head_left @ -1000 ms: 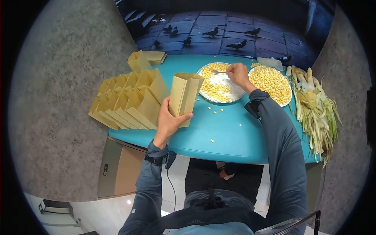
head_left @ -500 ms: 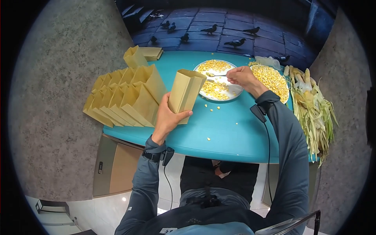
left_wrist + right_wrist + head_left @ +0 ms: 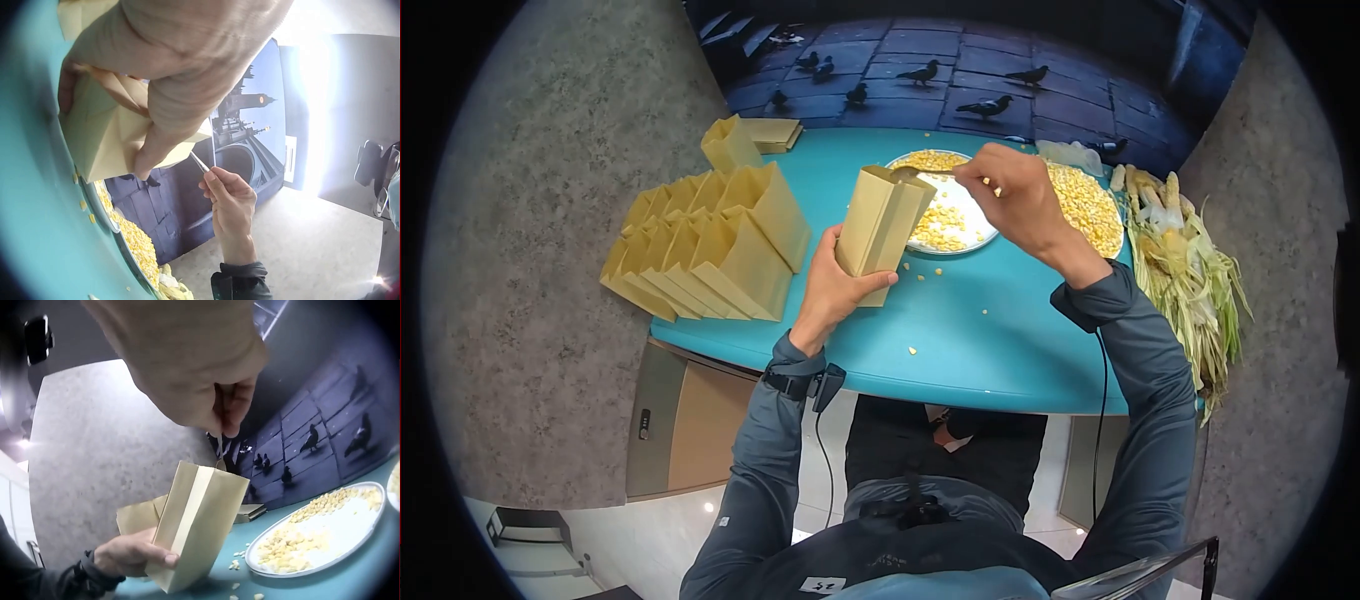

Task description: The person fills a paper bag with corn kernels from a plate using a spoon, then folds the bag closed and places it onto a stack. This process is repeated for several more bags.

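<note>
My left hand (image 3: pixel 836 285) grips an upright, slightly tilted paper bag (image 3: pixel 878 225) around its lower part, with the thumb across the front. My right hand (image 3: pixel 1022 200) pinches the handle of a small metal spoon (image 3: pixel 930 171), whose bowl is at the bag's open top. In the right wrist view the spoon (image 3: pixel 220 464) dips at the bag's (image 3: pixel 199 515) rim; what its bowl holds cannot be told. Behind the bag, a white plate (image 3: pixel 970 222) carries scattered corn kernels (image 3: pixel 943 226). The left wrist view shows the right hand (image 3: pixel 232 203) beside the bag's mouth.
Rows of open paper bags (image 3: pixel 735 255) stand at the left, with folded bags (image 3: pixel 772 134) behind. A second plate of kernels (image 3: pixel 1088 210), a clear plastic bag (image 3: pixel 1072 156) and corn husks (image 3: pixel 1185 270) are at the right. Loose kernels (image 3: pixel 912 351) lie on the teal table (image 3: pixel 980 350).
My right hand has lifted the spoon from the plate and moved it left to the bag's top. My left hand still grips the bag. The head view has shifted slightly.
</note>
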The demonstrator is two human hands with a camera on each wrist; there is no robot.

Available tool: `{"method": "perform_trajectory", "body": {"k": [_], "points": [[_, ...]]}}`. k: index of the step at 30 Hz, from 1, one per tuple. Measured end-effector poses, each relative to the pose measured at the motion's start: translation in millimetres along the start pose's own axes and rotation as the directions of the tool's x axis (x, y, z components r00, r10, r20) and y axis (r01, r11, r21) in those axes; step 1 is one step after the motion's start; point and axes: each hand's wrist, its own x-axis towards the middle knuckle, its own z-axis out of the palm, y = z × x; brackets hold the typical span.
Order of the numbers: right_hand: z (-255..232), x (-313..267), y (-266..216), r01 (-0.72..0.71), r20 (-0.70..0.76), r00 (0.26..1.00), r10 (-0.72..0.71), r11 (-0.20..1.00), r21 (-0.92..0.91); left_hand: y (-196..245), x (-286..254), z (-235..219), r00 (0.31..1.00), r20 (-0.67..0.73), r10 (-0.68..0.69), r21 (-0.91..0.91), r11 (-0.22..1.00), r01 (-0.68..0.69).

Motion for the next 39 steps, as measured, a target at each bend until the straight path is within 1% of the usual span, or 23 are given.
{"method": "perform_trajectory", "body": {"k": [2, 3, 4, 6, 7, 9, 10, 13, 14, 16, 18, 20, 21, 22, 24, 25, 28, 30, 31, 33, 35, 37, 39], "points": [[2, -2, -5, 0.091, -0.097, 0.989, -0.109, 0.981, -0.172, 0, 0, 2, 1.000, 0.010, -0.016, -0.008, 1.000, 0.016], [1, -2, 1, 0.050, -0.164, 0.984, -0.071, 0.990, -0.130, 0, -2, 0, 0.999, 0.012, -0.032, -0.011, 0.999, 0.032], [-1, -6, 14, 0.050, -0.161, 0.984, -0.069, 0.992, -0.120, 0, -5, -2, 0.999, 0.006, -0.040, -0.007, 0.999, 0.040], [-7, -18, 51, -0.180, -0.024, 0.983, 0.183, 0.924, -0.337, 0, -8, -8, 1.000, -0.019, -0.007, -0.003, 1.000, 0.007], [-8, -26, 67, -0.174, -0.020, 0.984, 0.177, 0.928, -0.330, -2, -10, -11, 1.000, -0.029, -0.009, 0.001, 1.000, 0.009], [-7, -36, 87, -0.406, 0.054, 0.884, 0.464, 0.820, -0.404, -4, -12, -15, 0.998, -0.069, 0.011, -0.017, 1.000, -0.013], [-3, -37, 91, -0.401, 0.058, 0.886, 0.461, 0.822, -0.405, -5, -13, -17, 0.997, -0.075, 0.010, -0.019, 1.000, -0.012], [13, -43, 92, -0.688, 0.088, 0.707, 0.702, 0.711, -0.145, -8, -14, -21, 0.997, -0.072, -0.007, -0.056, 0.998, 0.003], [23, -43, 91, -0.689, 0.091, 0.705, 0.703, 0.710, -0.145, -8, -15, -22, 0.997, -0.079, -0.011, -0.037, 0.999, 0.008], [42, -45, 87, -0.773, 0.101, 0.633, 0.768, 0.633, 0.036, -9, -15, -24, 0.997, -0.080, -0.015, -0.017, 1.000, 0.014], [58, -46, 85, -0.790, 0.119, 0.613, 0.781, 0.611, 0.053, -6, -17, -25, 0.997, -0.066, -0.034, -0.047, 0.998, 0.031], [70, -48, 86, -0.840, 0.202, 0.495, 0.845, 0.406, 0.359, -1, -19, -26, 0.998, -0.050, -0.040, -0.047, 0.998, 0.038], [71, -47, 85, -0.856, 0.235, 0.437, 0.868, 0.321, 0.406, 0, -20, -28, 0.997, -0.055, -0.052, -0.048, 0.998, 0.049], [71, -48, 91, -0.855, 0.227, 0.432, 0.873, 0.317, 0.410, -2, -21, -30, 0.998, -0.043, -0.048, -0.047, 0.998, 0.046], [68, -48, 100, -0.824, 0.321, 0.410, 0.854, 0.196, 0.532, -5, -23, -34, 0.997, -0.045, -0.068, -0.059, 0.996, 0.065], [63, -49, 102, -0.826, 0.315, 0.405, 0.858, 0.196, 0.528, -5, -22, -35, 0.997, -0.039, -0.068, -0.066, 0.996, 0.065], [45, -41, 100, -0.789, 0.294, 0.482, 0.826, 0.263, 0.555, -5, -22, -31, 0.996, -0.060, -0.066, -0.124, 0.991, 0.059], [32, -32, 91, -0.749, 0.242, 0.564, 0.789, 0.366, 0.553, -5, -20, -30, 0.996, -0.091, -0.006, 0.011, 1.000, 0.007], [22, -26, 83, -0.731, 0.225, 0.600, 0.768, 0.411, 0.545, -9, -20, -30, 0.992, -0.128, -0.015, 0.020, 1.000, 0.018], [13, -7, 67, -0.711, 0.210, 0.637, 0.742, 0.459, 0.532, -18, -14, -22, 0.994, -0.092, 0.056, 0.086, 0.995, -0.048], [-5, -3, 49, -0.620, 0.177, 0.755, 0.631, 0.599, 0.507, -18, -7, -19, 0.998, -0.049, 0.028, 0.002, 1.000, -0.028], [-18, 6, 12, -0.634, 0.148, 0.755, 0.639, 0.652, 0.416, -11, -6, -10, 1.000, 0.021, -0.019, -0.114, 0.993, 0.022], [-5, 7, 1, -0.630, 0.181, 0.768, 0.615, 0.673, 0.387, -2, -8, -11, 1.000, -0.001, -0.017, -0.067, 0.998, 0.017]]}}
